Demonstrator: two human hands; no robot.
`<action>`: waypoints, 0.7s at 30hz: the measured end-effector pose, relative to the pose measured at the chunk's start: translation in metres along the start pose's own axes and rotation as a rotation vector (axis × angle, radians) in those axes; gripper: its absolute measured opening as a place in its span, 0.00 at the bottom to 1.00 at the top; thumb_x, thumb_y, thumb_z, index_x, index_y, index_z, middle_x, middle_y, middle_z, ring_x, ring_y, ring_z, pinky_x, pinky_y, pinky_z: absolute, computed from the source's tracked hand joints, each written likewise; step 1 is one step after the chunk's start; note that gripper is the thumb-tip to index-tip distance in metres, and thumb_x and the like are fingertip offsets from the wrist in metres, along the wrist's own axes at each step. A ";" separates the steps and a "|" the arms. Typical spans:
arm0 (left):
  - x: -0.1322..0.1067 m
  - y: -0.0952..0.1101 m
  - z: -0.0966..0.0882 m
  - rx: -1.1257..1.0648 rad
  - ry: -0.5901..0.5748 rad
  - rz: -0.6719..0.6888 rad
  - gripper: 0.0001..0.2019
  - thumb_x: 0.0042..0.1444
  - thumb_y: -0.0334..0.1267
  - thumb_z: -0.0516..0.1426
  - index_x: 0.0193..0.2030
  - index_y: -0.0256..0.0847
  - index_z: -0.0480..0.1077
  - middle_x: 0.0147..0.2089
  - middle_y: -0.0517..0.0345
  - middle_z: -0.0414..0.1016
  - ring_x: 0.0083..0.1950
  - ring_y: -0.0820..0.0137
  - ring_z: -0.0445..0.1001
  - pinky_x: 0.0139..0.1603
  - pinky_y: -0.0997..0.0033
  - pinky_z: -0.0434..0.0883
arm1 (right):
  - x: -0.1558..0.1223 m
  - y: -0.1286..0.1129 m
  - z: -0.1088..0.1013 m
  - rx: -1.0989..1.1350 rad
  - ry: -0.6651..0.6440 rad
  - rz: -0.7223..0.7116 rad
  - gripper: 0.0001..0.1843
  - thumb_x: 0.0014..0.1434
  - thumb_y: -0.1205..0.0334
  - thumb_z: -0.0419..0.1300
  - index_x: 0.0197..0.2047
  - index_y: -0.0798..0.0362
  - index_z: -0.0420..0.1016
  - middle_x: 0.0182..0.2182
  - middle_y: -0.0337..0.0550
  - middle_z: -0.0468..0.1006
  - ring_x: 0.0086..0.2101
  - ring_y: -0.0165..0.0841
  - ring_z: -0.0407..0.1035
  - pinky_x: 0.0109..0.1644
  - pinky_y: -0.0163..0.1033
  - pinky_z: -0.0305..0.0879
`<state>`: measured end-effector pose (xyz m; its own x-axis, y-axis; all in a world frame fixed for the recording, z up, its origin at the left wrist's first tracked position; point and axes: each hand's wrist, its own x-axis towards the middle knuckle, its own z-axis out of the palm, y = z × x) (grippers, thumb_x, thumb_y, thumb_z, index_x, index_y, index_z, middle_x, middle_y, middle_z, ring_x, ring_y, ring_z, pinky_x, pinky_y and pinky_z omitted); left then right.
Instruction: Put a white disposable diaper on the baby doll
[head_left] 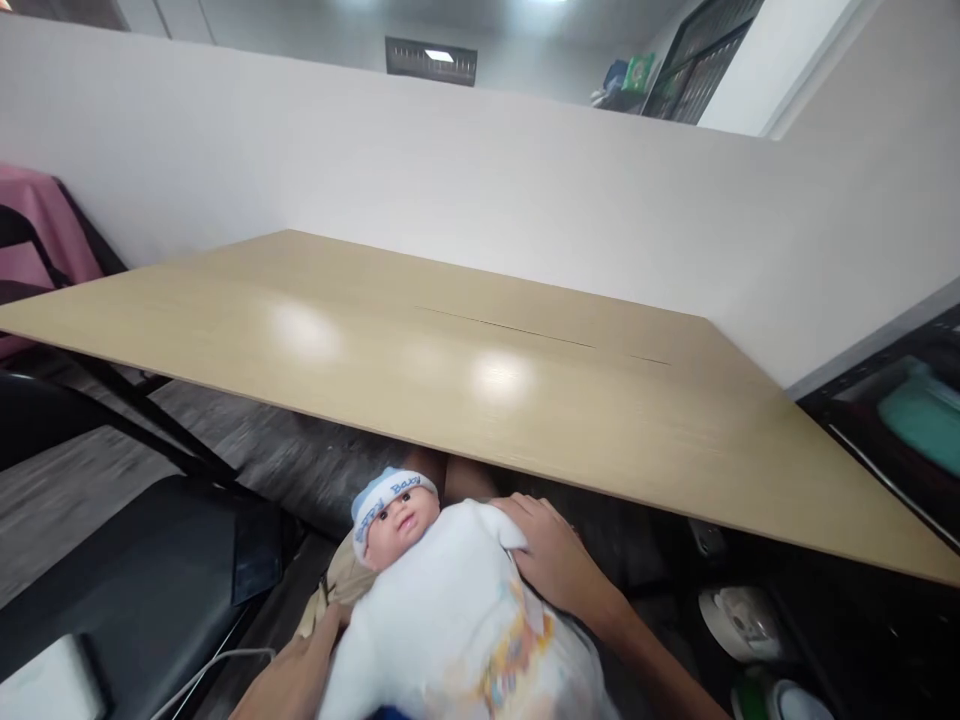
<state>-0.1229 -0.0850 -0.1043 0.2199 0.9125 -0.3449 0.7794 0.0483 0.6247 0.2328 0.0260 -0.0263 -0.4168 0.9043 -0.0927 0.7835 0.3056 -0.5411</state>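
A baby doll lies face up and slightly tilted on my lap, below the table's front edge. It wears a white top, a printed diaper and a blue-and-white knit cap with lettering. My right hand is closed over the doll's arm and side, its fingers bent across the white cloth near the shoulder. On the other side, my left hand is beside the doll's other arm, close to the beige cloth at my hip. Its fingers are mostly hidden there.
A wooden-topped table stretches ahead against a white wall. To the left stands a black chair with a white box-shaped object and a cable. Round white items sit low on the right.
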 end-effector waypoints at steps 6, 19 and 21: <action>0.006 0.012 -0.006 -0.103 -0.052 0.030 0.27 0.58 0.59 0.63 0.63 0.59 0.76 0.53 0.53 0.89 0.58 0.41 0.85 0.60 0.51 0.80 | 0.019 0.046 0.066 0.189 -0.085 0.045 0.28 0.51 0.72 0.62 0.53 0.41 0.86 0.52 0.43 0.90 0.53 0.45 0.83 0.57 0.46 0.74; 0.009 -0.020 -0.006 -0.407 -0.235 -0.048 0.30 0.62 0.73 0.58 0.68 0.73 0.77 0.76 0.70 0.75 0.82 0.48 0.66 0.85 0.45 0.61 | 0.009 0.087 0.060 0.385 0.085 0.073 0.17 0.73 0.60 0.58 0.59 0.45 0.83 0.57 0.49 0.85 0.59 0.43 0.80 0.69 0.54 0.73; 0.005 -0.023 -0.007 -0.468 -0.209 -0.085 0.34 0.61 0.76 0.57 0.69 0.69 0.77 0.77 0.67 0.74 0.83 0.47 0.63 0.86 0.44 0.56 | 0.015 0.078 0.056 0.394 0.107 0.063 0.15 0.76 0.57 0.57 0.59 0.46 0.83 0.56 0.49 0.85 0.58 0.42 0.80 0.67 0.52 0.74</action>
<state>-0.1442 -0.0783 -0.1159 0.3175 0.7990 -0.5108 0.4647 0.3385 0.8182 0.2620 0.0464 -0.1169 -0.3066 0.9500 -0.0598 0.5611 0.1296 -0.8176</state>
